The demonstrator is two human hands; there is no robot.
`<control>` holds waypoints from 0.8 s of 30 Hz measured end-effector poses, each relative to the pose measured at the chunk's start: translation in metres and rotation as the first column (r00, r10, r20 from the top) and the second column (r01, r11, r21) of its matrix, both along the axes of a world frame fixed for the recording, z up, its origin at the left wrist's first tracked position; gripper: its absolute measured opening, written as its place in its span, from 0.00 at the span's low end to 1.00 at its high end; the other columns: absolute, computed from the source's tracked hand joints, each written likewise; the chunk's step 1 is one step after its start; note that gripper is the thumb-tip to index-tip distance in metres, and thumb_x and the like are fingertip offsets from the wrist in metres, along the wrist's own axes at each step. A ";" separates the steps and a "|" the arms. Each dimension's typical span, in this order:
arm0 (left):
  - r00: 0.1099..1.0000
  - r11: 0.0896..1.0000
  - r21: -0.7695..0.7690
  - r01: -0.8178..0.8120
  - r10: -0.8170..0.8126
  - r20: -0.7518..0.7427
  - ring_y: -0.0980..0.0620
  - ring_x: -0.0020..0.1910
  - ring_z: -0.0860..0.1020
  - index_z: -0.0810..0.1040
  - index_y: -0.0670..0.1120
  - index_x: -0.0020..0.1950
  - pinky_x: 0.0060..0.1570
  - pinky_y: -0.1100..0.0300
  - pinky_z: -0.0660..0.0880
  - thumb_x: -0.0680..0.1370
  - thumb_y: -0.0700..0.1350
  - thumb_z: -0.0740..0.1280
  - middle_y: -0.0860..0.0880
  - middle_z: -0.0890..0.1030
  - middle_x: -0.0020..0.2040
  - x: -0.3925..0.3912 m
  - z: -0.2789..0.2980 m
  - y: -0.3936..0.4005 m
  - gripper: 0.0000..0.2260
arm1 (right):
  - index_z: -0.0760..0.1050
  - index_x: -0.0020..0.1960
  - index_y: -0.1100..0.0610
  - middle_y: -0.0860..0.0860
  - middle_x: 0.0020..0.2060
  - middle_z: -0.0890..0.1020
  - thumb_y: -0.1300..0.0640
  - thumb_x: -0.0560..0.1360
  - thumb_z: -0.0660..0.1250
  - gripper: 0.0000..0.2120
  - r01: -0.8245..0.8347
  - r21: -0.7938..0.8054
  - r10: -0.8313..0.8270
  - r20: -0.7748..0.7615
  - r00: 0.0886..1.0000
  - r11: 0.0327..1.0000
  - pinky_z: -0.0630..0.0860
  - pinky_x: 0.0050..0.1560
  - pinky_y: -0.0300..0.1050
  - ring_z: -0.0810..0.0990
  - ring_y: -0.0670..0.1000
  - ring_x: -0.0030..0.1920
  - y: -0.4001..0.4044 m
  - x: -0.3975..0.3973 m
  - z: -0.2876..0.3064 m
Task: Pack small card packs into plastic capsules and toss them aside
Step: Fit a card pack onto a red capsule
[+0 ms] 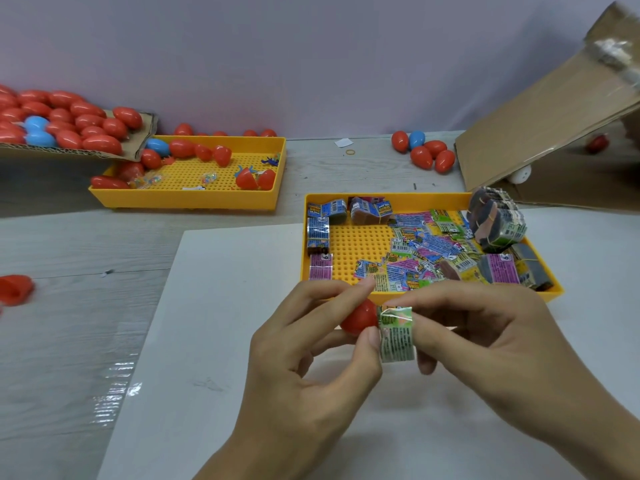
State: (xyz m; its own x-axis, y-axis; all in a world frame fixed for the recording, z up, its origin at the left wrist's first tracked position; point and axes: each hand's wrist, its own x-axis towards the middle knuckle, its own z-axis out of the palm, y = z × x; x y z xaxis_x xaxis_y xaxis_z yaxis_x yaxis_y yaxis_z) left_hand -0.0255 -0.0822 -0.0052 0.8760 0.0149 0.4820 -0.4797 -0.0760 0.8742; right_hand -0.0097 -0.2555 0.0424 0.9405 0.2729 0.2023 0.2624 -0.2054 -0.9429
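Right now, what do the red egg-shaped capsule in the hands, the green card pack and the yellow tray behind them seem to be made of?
Red egg-shaped capsule, held by the left hand: smooth glossy surface, probably hard plastic. Green card pack, pinched by the right hand: shiny crinkled wrapper with a bright crease, likely foil or plastic film. Yellow tray: matte moulded plastic with a regular grid of holes in its floor.

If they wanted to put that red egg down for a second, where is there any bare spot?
The white sheet is bare left of the hands, up to the card tray. So is the grey table between the sheet and the far tray. That card tray is crowded with packs, apart from a bare patch in its left middle.
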 end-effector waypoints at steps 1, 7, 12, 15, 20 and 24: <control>1.000 1.000 0.002 0.000 0.000 -0.002 0.47 0.54 0.81 0.81 0.51 0.63 0.46 0.61 0.82 0.74 0.43 0.70 0.52 0.78 0.54 0.000 0.000 0.000 0.17 | 0.85 0.45 0.46 0.49 0.28 0.82 0.59 0.68 0.70 0.10 0.008 -0.002 -0.008 0.002 1.000 1.000 0.76 0.28 0.37 0.80 0.47 0.25 0.000 0.000 -0.001; 1.000 1.000 -0.007 0.010 -0.010 -0.013 0.47 0.53 0.81 0.81 0.51 0.63 0.47 0.61 0.81 0.74 0.43 0.69 0.51 0.79 0.53 -0.001 0.001 -0.001 0.17 | 0.82 0.43 0.50 0.52 0.31 0.83 0.65 0.67 0.74 0.11 0.083 0.022 -0.083 -0.001 0.997 0.996 0.75 0.26 0.43 0.78 0.51 0.23 0.001 0.000 -0.005; 0.999 1.000 -0.002 0.030 -0.030 -0.033 0.47 0.53 0.81 0.82 0.52 0.63 0.47 0.60 0.82 0.75 0.43 0.67 0.52 0.79 0.54 -0.003 0.002 -0.001 0.16 | 0.83 0.42 0.50 0.50 0.29 0.82 0.63 0.66 0.76 0.09 0.109 0.010 -0.109 0.036 0.993 0.994 0.72 0.24 0.37 0.76 0.48 0.21 0.003 -0.001 -0.004; 0.998 0.999 -0.020 0.040 -0.040 -0.042 0.46 0.53 0.81 0.82 0.52 0.62 0.47 0.58 0.82 0.76 0.44 0.68 0.52 0.79 0.54 -0.004 0.003 -0.001 0.15 | 0.83 0.41 0.49 0.50 0.29 0.82 0.65 0.66 0.77 0.11 0.155 0.000 -0.155 0.058 0.986 0.988 0.71 0.24 0.36 0.74 0.47 0.21 0.002 -0.001 -0.005; 0.999 0.999 -0.015 0.038 -0.038 -0.017 0.46 0.52 0.82 0.81 0.50 0.62 0.46 0.61 0.82 0.74 0.42 0.71 0.52 0.79 0.53 -0.001 0.003 -0.003 0.16 | 0.83 0.40 0.48 0.45 0.29 0.81 0.61 0.67 0.73 0.08 0.190 -0.094 -0.171 0.176 0.969 0.977 0.72 0.23 0.44 0.76 0.49 0.25 0.002 -0.004 -0.004; 0.999 1.000 0.004 0.017 -0.018 0.027 0.47 0.50 0.82 0.81 0.49 0.62 0.45 0.62 0.81 0.74 0.41 0.71 0.50 0.79 0.53 0.000 0.001 -0.002 0.17 | 0.83 0.40 0.49 0.44 0.31 0.82 0.62 0.66 0.72 0.08 0.189 -0.116 -0.161 0.213 0.964 0.975 0.70 0.23 0.43 0.76 0.48 0.26 0.003 -0.004 -0.003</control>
